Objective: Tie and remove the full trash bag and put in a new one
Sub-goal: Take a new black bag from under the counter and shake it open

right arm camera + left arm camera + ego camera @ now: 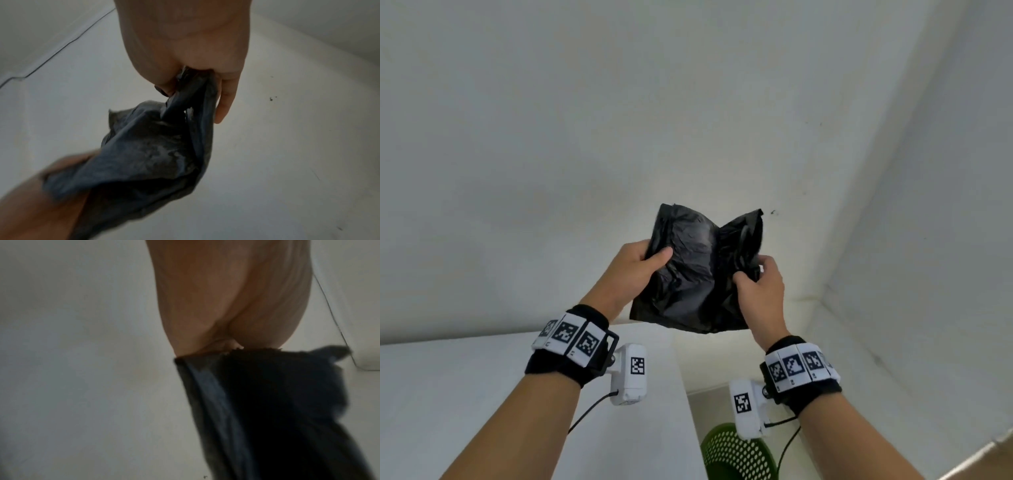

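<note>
Overhead, green bin (738,452), wrist views bag (156,155) only

The crumpled black plastic trash bag (697,270) is the landmark: left hand (635,270) on its left edge, right hand (758,286) on its right, green perforated bin (736,452) below, wall (619,120) behind.

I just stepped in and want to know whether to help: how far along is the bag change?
Done: cannot confirm; no full bag is in view. In hand: the left hand and right hand each grip a side of a crumpled black trash bag, held up in front of the white wall, still mostly folded. Left: opening it fully and lining the green perforated bin below, whose inside is barely visible.
</note>
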A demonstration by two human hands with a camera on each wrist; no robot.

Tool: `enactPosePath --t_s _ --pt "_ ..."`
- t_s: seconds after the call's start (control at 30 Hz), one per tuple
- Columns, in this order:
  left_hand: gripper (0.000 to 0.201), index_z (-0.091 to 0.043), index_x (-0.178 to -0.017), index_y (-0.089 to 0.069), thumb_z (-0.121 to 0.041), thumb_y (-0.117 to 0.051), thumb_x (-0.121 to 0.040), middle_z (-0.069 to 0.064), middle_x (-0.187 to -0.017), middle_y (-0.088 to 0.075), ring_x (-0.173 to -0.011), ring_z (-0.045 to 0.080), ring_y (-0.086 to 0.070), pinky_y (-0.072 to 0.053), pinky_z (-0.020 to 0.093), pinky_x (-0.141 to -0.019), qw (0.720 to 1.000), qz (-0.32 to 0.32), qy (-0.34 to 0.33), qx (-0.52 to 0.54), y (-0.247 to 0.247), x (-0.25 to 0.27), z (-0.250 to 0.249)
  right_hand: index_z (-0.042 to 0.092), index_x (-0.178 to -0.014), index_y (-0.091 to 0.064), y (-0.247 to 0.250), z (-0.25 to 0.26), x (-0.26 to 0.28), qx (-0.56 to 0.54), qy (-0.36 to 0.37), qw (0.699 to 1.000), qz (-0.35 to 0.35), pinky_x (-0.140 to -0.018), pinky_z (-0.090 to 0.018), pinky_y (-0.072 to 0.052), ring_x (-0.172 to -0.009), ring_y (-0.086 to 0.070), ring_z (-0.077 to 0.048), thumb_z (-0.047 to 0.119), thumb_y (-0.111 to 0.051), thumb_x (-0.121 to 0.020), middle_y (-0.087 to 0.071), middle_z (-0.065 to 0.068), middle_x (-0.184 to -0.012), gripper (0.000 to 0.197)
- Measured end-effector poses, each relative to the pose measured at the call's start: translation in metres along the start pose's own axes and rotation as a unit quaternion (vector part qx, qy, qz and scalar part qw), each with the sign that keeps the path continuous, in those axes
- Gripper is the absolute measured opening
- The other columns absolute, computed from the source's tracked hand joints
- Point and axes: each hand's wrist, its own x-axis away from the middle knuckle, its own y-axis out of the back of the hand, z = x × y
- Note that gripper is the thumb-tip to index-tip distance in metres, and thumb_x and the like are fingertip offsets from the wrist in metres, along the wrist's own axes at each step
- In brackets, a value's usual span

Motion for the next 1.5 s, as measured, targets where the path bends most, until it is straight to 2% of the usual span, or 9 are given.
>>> enactPosePath --t_s 0.2,0.37,0.5,0.67,0.93,1.17,1.3,1.4,1.5 --pt "0.023 -0.022 -0.121 -0.058 -0.028 -0.060 -0.099 0.001 -0.102 -0.077 -0.090 0.016 -0.075 -0.059 0.039 -0.086 0.997 -0.083 0.009 0.003 -0.008 -0.056 0.017 0.012 -0.104 -0.071 0.037 -0.013 -0.069 -0.124 -0.125 0.984 -0.024 -0.092 -0.050 -0.058 -0.102 -0.069 -0.034 0.008 -0.055 -0.091 -0.075 -0.011 -0.107 0.020" --pt "0.016 -0.021 -0.105 -0.070 -0.030 -0.058 -0.098 -0.004 -0.097 -0.074 -0.094 0.017 -0.068 -0.054 0.042 -0.092 0.979 -0.127 -0.029 -0.158 -0.040 -0.091 0.031 0.010 -0.109 -0.069 0.074 -0.024 -0.093 -0.161 -0.134 0.978 0.004 -0.081 -0.042 -0.057 -0.096 -0.068 -0.032 0.001 -0.047 -0.089 -0.074 -0.013 -0.108 0.031" --pt "0.022 -0.011 -0.094 -0.073 -0.023 -0.056 -0.099 0.001 -0.094 -0.073 -0.091 0.021 -0.066 -0.054 0.040 -0.085 0.956 -0.199 -0.068 -0.203 -0.066 -0.103 0.026 0.017 -0.113 -0.068 0.103 -0.037 -0.111 -0.209 -0.136 0.968 0.003 -0.086 -0.044 -0.057 -0.101 -0.072 -0.025 0.025 -0.064 -0.089 -0.076 -0.001 -0.109 0.026" --pt "0.024 -0.007 -0.096 -0.069 -0.023 -0.052 -0.102 0.014 -0.088 -0.072 -0.073 0.023 -0.063 -0.052 0.037 -0.070 0.964 -0.209 -0.044 -0.160 -0.097 -0.114 0.005 0.015 -0.114 -0.063 0.151 -0.055 -0.140 -0.135 -0.128 0.982 -0.013 -0.089 -0.043 -0.059 -0.102 -0.070 -0.024 0.031 -0.065 -0.095 -0.072 -0.007 -0.113 0.025" --pt "0.018 -0.011 -0.096 -0.073 -0.024 -0.061 -0.096 0.008 -0.095 -0.073 -0.091 0.028 -0.071 -0.059 0.045 -0.087 0.961 -0.232 -0.014 -0.148 -0.163 -0.127 -0.030 0.014 -0.101 -0.071 0.230 -0.070 -0.183 -0.034 -0.150 0.982 0.111 -0.079 -0.035 -0.055 -0.095 -0.070 -0.025 0.028 -0.053 -0.101 -0.075 -0.007 -0.101 0.022" --pt "0.017 -0.007 -0.095 -0.073 -0.023 -0.074 -0.089 0.010 -0.097 -0.074 -0.079 0.021 -0.069 -0.058 0.034 -0.078 0.963 -0.237 0.009 -0.128 -0.212 -0.130 -0.031 0.007 -0.097 -0.068 0.266 -0.082 -0.206 0.000 -0.033 0.989 0.146 -0.065 -0.031 -0.058 -0.079 -0.075 -0.024 0.024 -0.075 -0.090 -0.078 -0.011 -0.087 0.020" --pt "0.020 -0.003 -0.105 -0.069 -0.015 -0.073 -0.090 0.008 -0.089 -0.072 -0.068 0.012 -0.066 -0.051 0.017 -0.056 0.972 -0.203 0.028 -0.115 -0.239 -0.126 -0.027 0.016 -0.095 -0.079 0.269 -0.095 -0.220 0.077 0.082 0.978 0.176 -0.083 -0.033 -0.056 -0.090 -0.071 -0.021 0.018 -0.070 -0.093 -0.077 -0.002 -0.094 0.009" --pt "0.020 -0.001 -0.108 -0.066 -0.008 -0.072 -0.090 0.008 -0.090 -0.072 -0.069 0.012 -0.065 -0.049 0.018 -0.056 0.973 -0.208 0.029 -0.100 -0.248 -0.123 -0.024 0.021 -0.122 -0.074 0.268 -0.104 -0.229 0.197 0.159 0.956 0.147 -0.092 -0.022 -0.041 -0.105 -0.056 -0.014 0.012 -0.059 -0.099 -0.060 0.003 -0.111 0.029" --pt "0.014 -0.006 -0.096 -0.065 -0.002 -0.074 -0.086 0.012 -0.093 -0.072 -0.071 0.014 -0.065 -0.049 0.020 -0.058 0.976 -0.184 0.032 -0.111 -0.259 -0.120 -0.024 0.024 -0.136 -0.064 0.268 -0.109 -0.231 0.241 0.183 0.942 0.142 -0.099 -0.029 -0.043 -0.108 -0.054 -0.016 0.013 -0.055 -0.101 -0.056 0.004 -0.111 0.038"
